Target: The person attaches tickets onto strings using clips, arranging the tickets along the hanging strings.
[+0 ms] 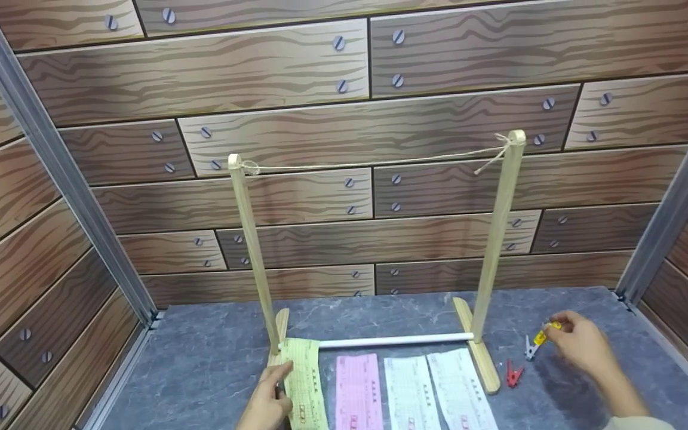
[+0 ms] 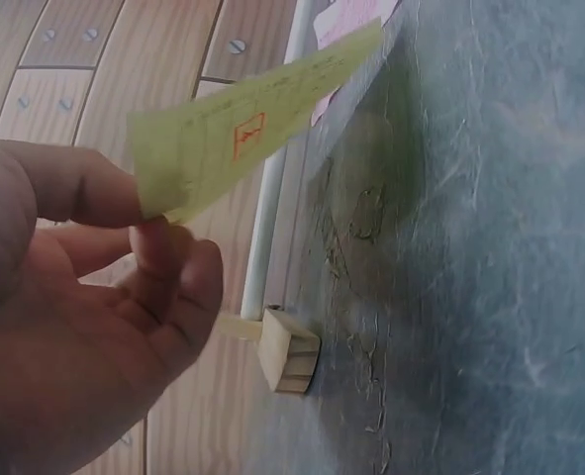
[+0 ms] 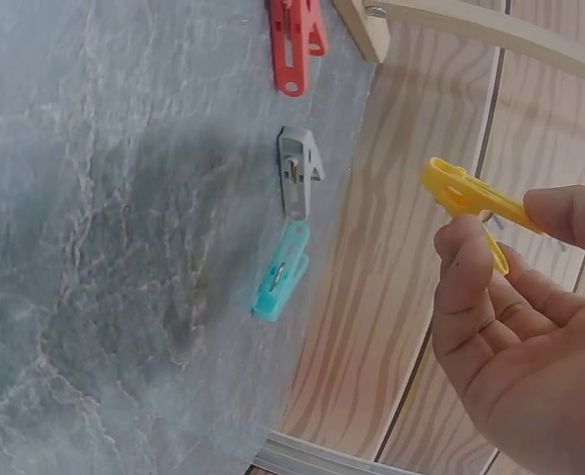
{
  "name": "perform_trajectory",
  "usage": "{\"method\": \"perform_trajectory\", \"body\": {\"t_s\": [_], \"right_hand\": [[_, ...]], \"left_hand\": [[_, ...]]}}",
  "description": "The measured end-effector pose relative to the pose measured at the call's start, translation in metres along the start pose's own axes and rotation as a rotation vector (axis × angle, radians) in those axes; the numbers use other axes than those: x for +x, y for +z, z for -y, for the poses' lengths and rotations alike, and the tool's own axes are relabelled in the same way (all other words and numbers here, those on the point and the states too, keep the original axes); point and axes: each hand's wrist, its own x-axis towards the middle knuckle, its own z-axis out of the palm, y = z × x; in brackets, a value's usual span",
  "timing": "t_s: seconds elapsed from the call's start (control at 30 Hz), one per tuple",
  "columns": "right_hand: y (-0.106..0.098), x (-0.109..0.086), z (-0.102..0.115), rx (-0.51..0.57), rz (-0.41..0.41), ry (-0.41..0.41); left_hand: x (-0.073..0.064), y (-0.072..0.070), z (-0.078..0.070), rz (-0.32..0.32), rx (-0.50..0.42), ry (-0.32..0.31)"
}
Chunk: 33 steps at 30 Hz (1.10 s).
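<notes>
Yellow slip (image 2: 198, 158) in left hand (image 2: 84, 336) — red stamp (image 2: 248, 136) illegible — yellow clip (image 3: 465, 190) in right hand (image 3: 525, 346)

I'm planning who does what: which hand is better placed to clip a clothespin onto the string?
Probably the right hand: it pinches the yellow clothespin, while the left hand is occupied holding the yellow-green paper slip. Neither hand is at the string.

A marbled blue-grey tabletop (image 1: 212, 358) is carrying a wooden stand (image 1: 496, 251) at twelve o'clock, a pink slip (image 1: 358, 388) at seven, and two white slips (image 1: 411, 391) at five; a red clip (image 1: 512, 376), grey clip (image 3: 293, 196) and teal clip (image 3: 281, 277) are resting near three.
</notes>
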Motion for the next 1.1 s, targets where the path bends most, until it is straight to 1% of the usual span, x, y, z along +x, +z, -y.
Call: {"method": "perform_trajectory", "body": {"t_s": [0.1, 0.2, 0.33, 0.43, 0.6, 0.67, 0.77, 0.83, 0.93, 1.03, 1.1], "right_hand": [[-0.001, 0.0, 0.007, -0.006, -0.002, -0.009], [-0.003, -0.002, 0.013, -0.003, -0.013, -0.029], [-0.004, -0.003, 0.021, 0.043, -0.013, -0.047], [-0.005, -0.004, 0.027, 0.091, -0.004, -0.055], [-0.007, -0.005, 0.037, 0.139, -0.003, -0.068], [-0.008, -0.006, 0.041, 0.152, -0.007, -0.074], [-0.009, -0.009, 0.049, 0.163, -0.019, -0.091], [-0.01, -0.01, 0.054, 0.168, -0.03, -0.109], [-0.013, -0.013, 0.062, 0.16, -0.048, -0.135], [-0.015, -0.016, 0.071, 0.168, -0.051, -0.15], [-0.017, -0.018, 0.075, 0.17, -0.039, -0.152]], "left_hand": [[-0.001, 0.002, -0.001, -0.027, -0.062, 0.016], [-0.002, 0.004, -0.003, -0.059, -0.082, 0.034], [-0.002, 0.004, -0.008, -0.108, -0.1, 0.021], [-0.003, 0.003, -0.011, -0.146, -0.11, 0.033], [-0.005, 0.002, -0.015, -0.229, -0.124, 0.12], [-0.006, 0.001, -0.018, -0.278, -0.123, 0.167], [-0.007, 0.001, -0.023, -0.366, -0.135, 0.22], [-0.006, 0.001, -0.026, -0.412, -0.142, 0.253], [-0.006, 0.001, -0.03, -0.44, -0.164, 0.309], [-0.005, 0.0, -0.032, -0.435, -0.143, 0.361], [-0.004, 0.0, -0.035, -0.432, -0.117, 0.374]]}}
